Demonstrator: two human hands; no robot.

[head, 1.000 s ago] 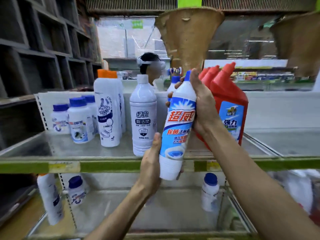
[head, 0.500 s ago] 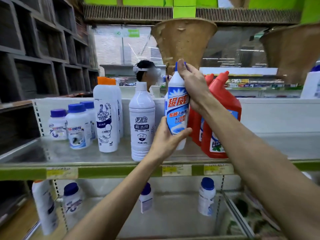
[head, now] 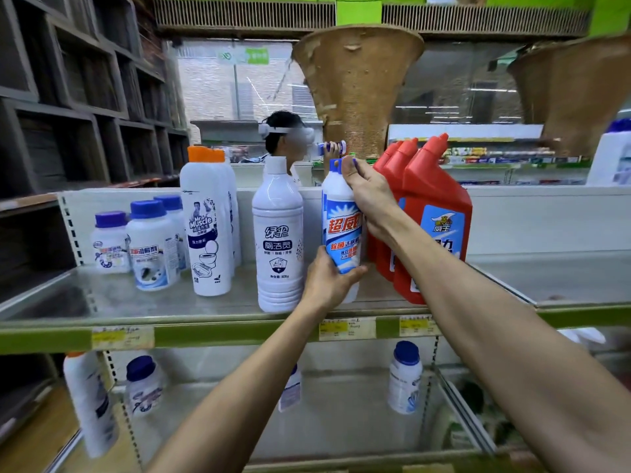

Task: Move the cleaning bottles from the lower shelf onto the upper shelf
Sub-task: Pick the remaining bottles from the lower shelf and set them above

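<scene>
Right hand (head: 367,196) grips the cap and neck of one blue-label bottle (head: 341,233), fingers curled round it. Left hand (head: 327,285) wraps its base. The bottle stands upright on the upper shelf (head: 222,332), between one white bottle (head: 278,240) and three red bottles (head: 433,213). Further left are two orange-capped bottles (head: 208,220) and three jars (head: 152,244). The lower shelf (head: 341,421) holds three small bottles (head: 404,377). A second ago the blue-label bottle hung tilted before the upper shelf's edge.

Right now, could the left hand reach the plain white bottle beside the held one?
Probably yes: the left hand is right beside the white bottle, nothing between, but it grips the blue-labelled bottle and must release first.
</scene>
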